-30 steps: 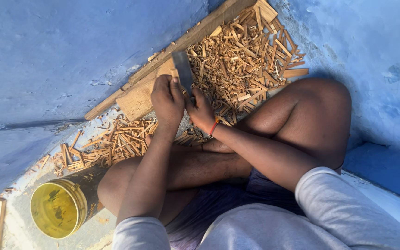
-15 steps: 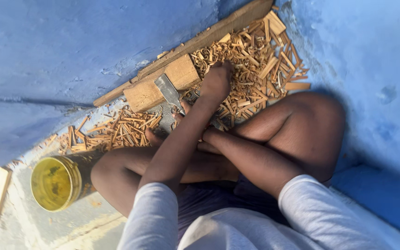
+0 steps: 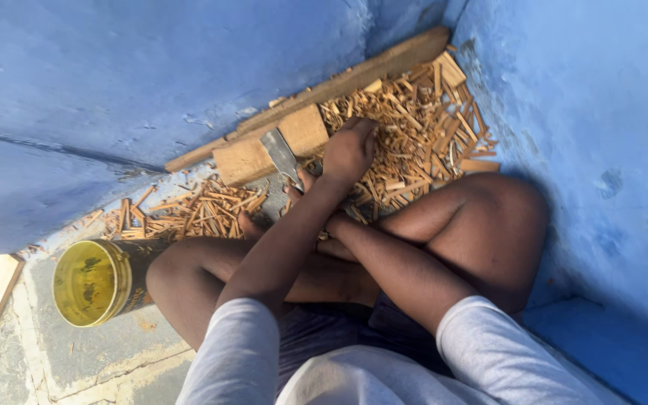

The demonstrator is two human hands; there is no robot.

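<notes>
— What is seen around the hands?

— A heap of wood sticks (image 3: 406,142) is spread over the floor (image 3: 76,352) in the corner of the blue wall (image 3: 151,82). A wood block (image 3: 268,146) is laid against a long plank (image 3: 354,75), and a flat blade (image 3: 280,156) is rested across the block.

— And the hands themselves?

— The left hand (image 3: 348,150) is stretched into the heap, fingers curled onto sticks. The right hand (image 3: 298,187) is mostly hidden behind the left forearm beside the blade; whether its fingers are closed cannot be told.

— Any containers?

— A yellow bucket (image 3: 95,281) is lying on its side by the left knee; only stains are seen inside.
</notes>
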